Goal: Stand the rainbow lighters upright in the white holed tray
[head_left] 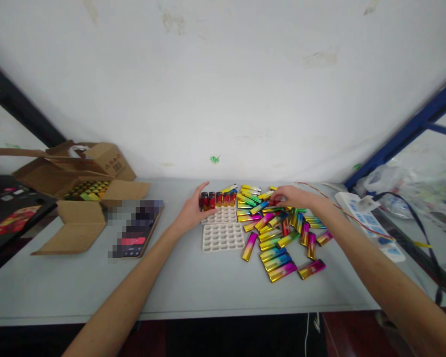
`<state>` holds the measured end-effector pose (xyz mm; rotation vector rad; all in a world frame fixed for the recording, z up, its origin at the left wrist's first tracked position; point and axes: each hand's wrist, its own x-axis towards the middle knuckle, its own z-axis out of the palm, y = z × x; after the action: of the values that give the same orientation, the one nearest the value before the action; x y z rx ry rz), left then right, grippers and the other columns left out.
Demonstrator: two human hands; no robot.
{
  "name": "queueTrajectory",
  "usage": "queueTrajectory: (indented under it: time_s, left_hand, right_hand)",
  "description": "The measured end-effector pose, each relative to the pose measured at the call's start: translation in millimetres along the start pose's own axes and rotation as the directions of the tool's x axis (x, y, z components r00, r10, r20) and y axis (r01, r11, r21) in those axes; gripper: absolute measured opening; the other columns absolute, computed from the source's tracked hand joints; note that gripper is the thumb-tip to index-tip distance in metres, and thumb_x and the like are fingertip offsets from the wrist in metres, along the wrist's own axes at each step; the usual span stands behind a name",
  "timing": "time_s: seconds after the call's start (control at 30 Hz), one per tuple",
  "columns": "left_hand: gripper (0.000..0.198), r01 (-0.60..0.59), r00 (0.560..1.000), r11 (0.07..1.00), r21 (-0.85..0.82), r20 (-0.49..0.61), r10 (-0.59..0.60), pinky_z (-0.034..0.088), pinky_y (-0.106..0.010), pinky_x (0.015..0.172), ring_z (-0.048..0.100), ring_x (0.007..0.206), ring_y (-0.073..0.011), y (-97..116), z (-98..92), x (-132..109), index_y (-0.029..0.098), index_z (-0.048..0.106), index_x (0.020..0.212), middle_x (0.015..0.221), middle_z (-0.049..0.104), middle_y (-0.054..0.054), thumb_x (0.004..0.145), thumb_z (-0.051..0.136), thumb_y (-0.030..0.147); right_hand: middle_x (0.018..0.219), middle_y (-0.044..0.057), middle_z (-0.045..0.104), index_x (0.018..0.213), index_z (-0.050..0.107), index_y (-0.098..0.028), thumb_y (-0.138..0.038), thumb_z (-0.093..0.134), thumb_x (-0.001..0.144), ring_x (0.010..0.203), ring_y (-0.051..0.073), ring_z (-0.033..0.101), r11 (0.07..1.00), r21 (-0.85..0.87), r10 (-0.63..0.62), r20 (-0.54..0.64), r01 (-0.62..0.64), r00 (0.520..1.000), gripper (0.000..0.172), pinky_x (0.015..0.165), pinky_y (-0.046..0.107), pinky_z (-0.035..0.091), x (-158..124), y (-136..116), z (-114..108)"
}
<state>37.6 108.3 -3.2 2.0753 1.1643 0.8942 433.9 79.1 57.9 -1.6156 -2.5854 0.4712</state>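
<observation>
Several red lighters (219, 199) with black tops stand upright in a row at the back of a white tray with round pockets (223, 216). My left hand (193, 210) is closed around the row's left end, its thumb across the front and its index finger raised behind. The other fingers are hidden. A second white pocketed tray (223, 238) lies nearer to me. Over the pile of shiny lighters (269, 220), my right hand (292, 197) has its fingertips closed on a red lighter (274, 203), which is partly covered by the fingers.
An opened cardboard box (83, 223) with yellow-topped lighters (87, 189) stands at the left. Beside it lies a phone (143, 230), partly pixelated. A white power strip (371, 225) with cables sits at the right, near plastic bags (401, 183). The wall (223, 99) rises behind the table.
</observation>
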Motion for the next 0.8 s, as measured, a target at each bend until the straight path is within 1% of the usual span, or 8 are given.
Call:
queueTrajectory:
  time_s: [0.13,0.3,0.37,0.47,0.53,0.6,0.7,0.8]
  left_hand:
    - [0.097,0.006,1.0,1.0,-0.001,0.013,-0.006,0.055,-0.034,0.081,0.065,0.081,-0.021,-1,-0.2,1,0.02,0.035,0.16,0.099,0.066,-0.002,0.079,0.08,0.049]
    - [0.096,0.007,1.0,1.0,0.007,0.026,-0.007,0.056,-0.037,0.084,0.066,0.082,-0.0222,5,-1.6,0,0.02,0.037,0.158,0.102,0.067,-0.003,0.078,0.08,0.052]
    - [0.099,0.007,0.999,1.0,-0.014,0.05,-0.006,0.057,-0.038,0.085,0.067,0.085,-0.0234,7,-2.7,-1,0.021,0.036,0.159,0.103,0.068,-0.004,0.077,0.081,0.054]
    - [0.103,0.019,0.997,0.998,-0.052,0.073,-0.015,0.057,-0.042,0.088,0.069,0.089,-0.026,8,-4.2,-3,0.023,0.033,0.161,0.105,0.069,-0.005,0.077,0.082,0.056]
    - [0.104,0.013,0.998,0.995,-0.103,0.068,-0.006,0.057,-0.043,0.088,0.07,0.091,-0.0276,6,-4.7,-3,0.023,0.032,0.162,0.104,0.069,-0.006,0.077,0.082,0.056]
    - [0.101,0.003,0.998,0.98,-0.199,0.065,0.01,0.057,-0.044,0.09,0.07,0.094,-0.0284,3,-5.0,-1,0.021,0.03,0.163,0.105,0.069,-0.007,0.082,0.079,0.056]
    - [0.085,-0.014,0.999,0.934,-0.357,0.03,0.026,0.053,-0.045,0.099,0.069,0.104,-0.0278,2,-6.1,0,0.021,0.03,0.162,0.116,0.069,-0.01,0.093,0.065,0.057]
    - [0.071,-0.073,0.996,0.91,-0.408,-0.082,0.043,0.05,-0.045,0.104,0.065,0.117,-0.0275,8,-7.7,-1,0.021,0.039,0.156,0.124,0.067,-0.011,0.096,0.059,0.054]
  right_hand:
    - [0.097,0.006,0.08,0.095,0.079,-0.02,-0.023,0.074,0.081,0.087,0.022,0.073,0.998,-0.008,0.058,0.007,-0.058,0.998,0.015,0.079,0.031,0.056,0,6,-1]
    - [0.094,0.007,0.079,0.099,0.074,-0.019,-0.03,0.067,0.089,0.082,0.022,0.071,0.994,0.0,0.107,-0.016,-0.107,0.994,0.016,0.074,0.032,0.054,-14,10,-9]
    - [0.094,0.007,0.079,0.098,0.072,-0.019,-0.036,0.064,0.093,0.082,0.021,0.071,0.991,0.068,0.12,-0.058,-0.116,0.991,0.019,0.074,0.033,0.054,-22,11,-13]
    - [0.096,0.008,0.078,0.102,0.071,-0.019,-0.048,0.064,0.094,0.086,0.022,0.072,0.957,0.276,0.143,-0.197,-0.085,0.97,0.031,0.079,0.036,0.056,-31,10,-15]
    - [0.1,0.009,0.078,0.106,0.071,-0.019,-0.056,0.068,0.092,0.091,0.023,0.072,0.912,0.409,0.176,-0.312,-0.035,0.934,0.039,0.082,0.038,0.057,-34,7,-12]
    - [0.102,0.009,0.078,0.106,0.071,-0.02,-0.059,0.074,0.086,0.091,0.024,0.073,0.839,0.544,0.237,-0.391,0.016,0.889,0.045,0.083,0.04,0.058,-34,-1,-8]
    - [0.098,0.006,0.078,0.107,0.072,-0.022,-0.058,0.084,0.077,0.083,0.022,0.073,0.67,0.735,0.349,-0.439,0.107,0.828,0.048,0.081,0.039,0.059,-28,-22,0]
    - [0.089,0.002,0.075,0.101,0.076,-0.023,-0.051,0.092,0.069,0.08,0.018,0.069,0.526,0.82,0.444,-0.492,0.226,0.749,0.046,0.08,0.034,0.057,-17,-53,6]
